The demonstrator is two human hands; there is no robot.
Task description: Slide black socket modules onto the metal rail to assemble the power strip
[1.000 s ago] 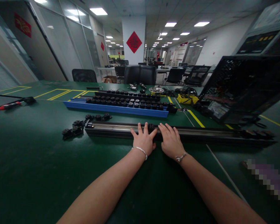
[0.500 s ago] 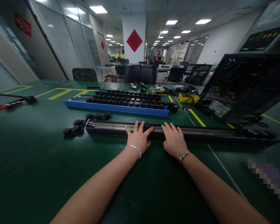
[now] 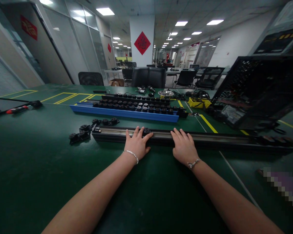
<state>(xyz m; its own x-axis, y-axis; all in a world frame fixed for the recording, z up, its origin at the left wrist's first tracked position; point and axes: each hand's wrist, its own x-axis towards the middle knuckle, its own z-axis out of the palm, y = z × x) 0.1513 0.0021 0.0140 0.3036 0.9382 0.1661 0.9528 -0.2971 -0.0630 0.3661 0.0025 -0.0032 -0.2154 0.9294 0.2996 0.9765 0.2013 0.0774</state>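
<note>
A long black power track rail point(image 3: 215, 139) lies crosswise on the green table, with shiny strips along its top. My left hand point(image 3: 137, 143) rests over its left half, fingers spread. Between the thumb and index finger sits a black round-topped socket point(image 3: 146, 131) on the rail, its lower part hidden. Farther right, my right hand point(image 3: 185, 145) lies on the rail with fingers stretched and slightly apart, holding nothing. Several loose black sockets point(image 3: 84, 129) lie beside the rail's left end. More black sockets point(image 3: 278, 140) are at its right end.
Behind the rail lies a blue rail point(image 3: 124, 113), with rows of black sockets beyond it. An open black computer case point(image 3: 258, 87) stands at right near a yellow object point(image 3: 199, 102). A metal bowl point(image 3: 165, 93) is farther back. A red-black tool point(image 3: 17, 109) lies left.
My left hand has moved left along the rail, and the socket between its thumb and index finger has shifted with it. My right hand stays nearly in place on the rail.
</note>
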